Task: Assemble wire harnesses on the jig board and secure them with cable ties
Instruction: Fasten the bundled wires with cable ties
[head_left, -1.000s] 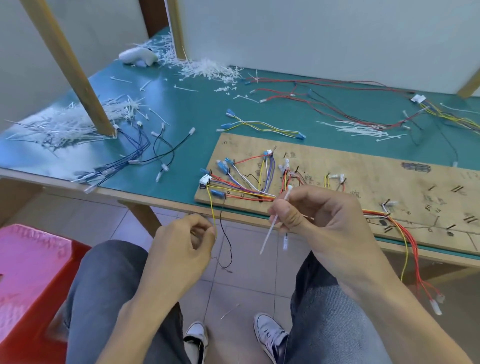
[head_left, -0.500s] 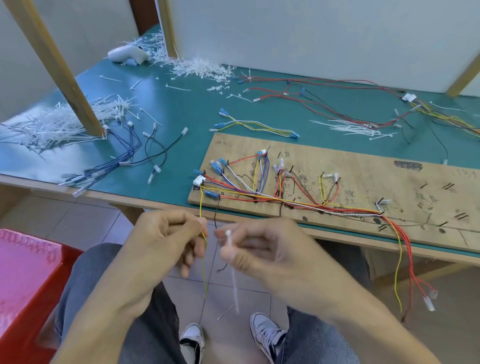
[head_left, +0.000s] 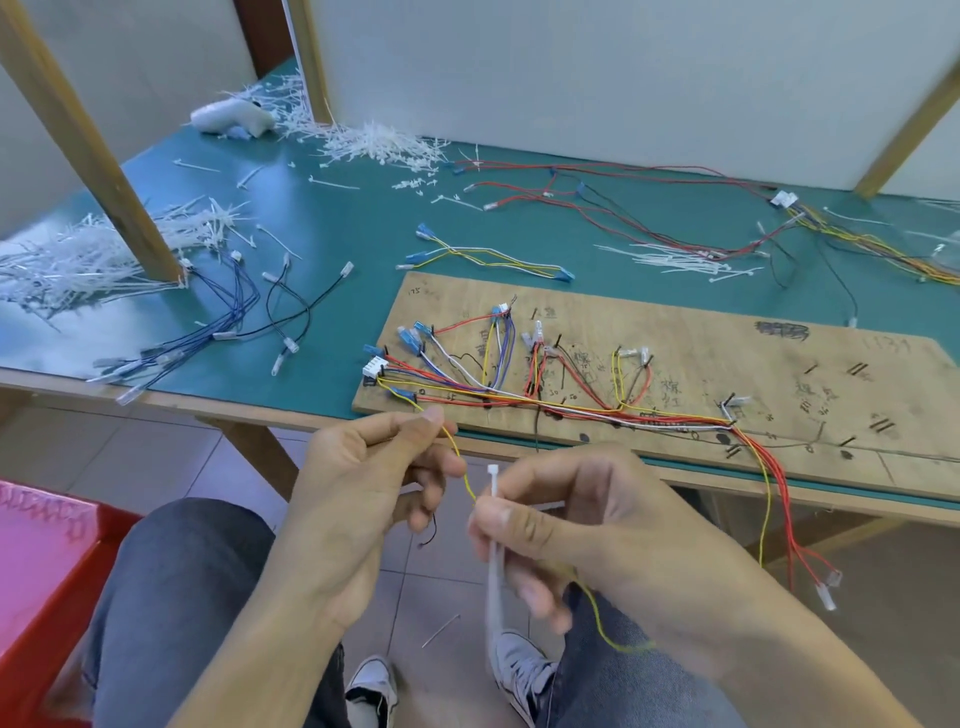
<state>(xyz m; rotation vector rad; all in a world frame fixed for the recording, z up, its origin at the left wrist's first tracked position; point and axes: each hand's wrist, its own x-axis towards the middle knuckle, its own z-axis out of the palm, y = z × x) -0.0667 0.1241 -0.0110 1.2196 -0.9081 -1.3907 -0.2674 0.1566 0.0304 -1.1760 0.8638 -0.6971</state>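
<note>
A wooden jig board (head_left: 701, 338) lies on the green table, with a harness of red, yellow, white and blue wires (head_left: 519, 395) routed between its pins. A yellow wire (head_left: 460, 457) hangs off the board's near left edge. My left hand (head_left: 363, 478) pinches that wire between thumb and forefinger, just below the table edge. My right hand (head_left: 571, 514) pinches a white cable tie (head_left: 493, 525) upright, its head on top, right beside the yellow wire. Both hands are over my lap, close together.
Heaps of white cable ties lie at the left (head_left: 78, 260), back (head_left: 379, 143) and right (head_left: 675, 257) of the table (head_left: 337, 249). Loose wire sets (head_left: 223, 322) and a red harness (head_left: 623, 202) are spread around. A wooden post (head_left: 88, 145) stands left; a red stool (head_left: 47, 571) is below.
My right hand came down from the board's edge to my lap with the cable tie. My left hand took hold of the yellow wire, and the two hands met.
</note>
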